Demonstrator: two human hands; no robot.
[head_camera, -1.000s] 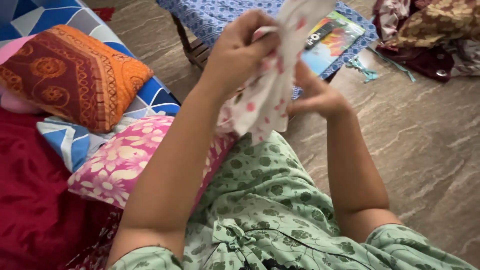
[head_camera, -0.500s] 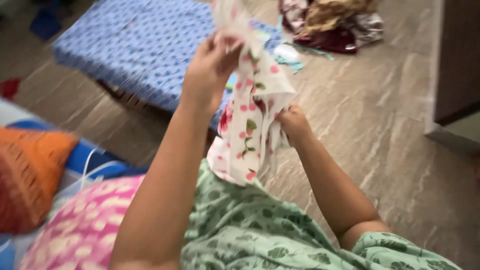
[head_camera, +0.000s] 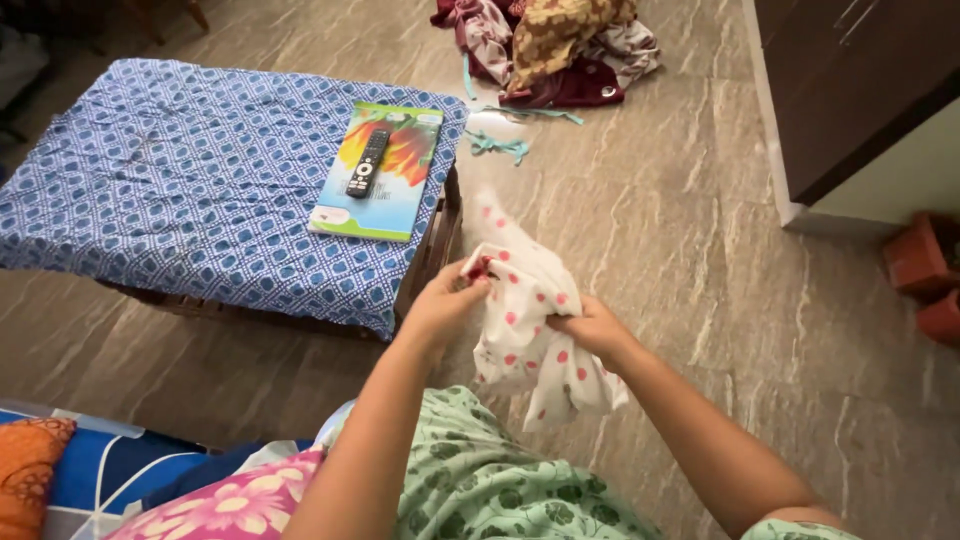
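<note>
From the head camera, a marbled stone floor (head_camera: 700, 240) is filling the room, with a low table under a blue patterned cloth (head_camera: 180, 200) carrying a booklet (head_camera: 385, 175) and a black remote (head_camera: 366, 163). A heap of clothes (head_camera: 555, 45) is lying beyond, near a dark cabinet (head_camera: 850, 80). The left hand (head_camera: 445, 305) and right hand (head_camera: 592, 328) are both clenching a white red-dotted cloth (head_camera: 525, 330) above the floor, just beside the table. Cushions (head_camera: 150, 495) are getting cut off at the bottom edge; the cloth's upper tip is blurring.
</note>
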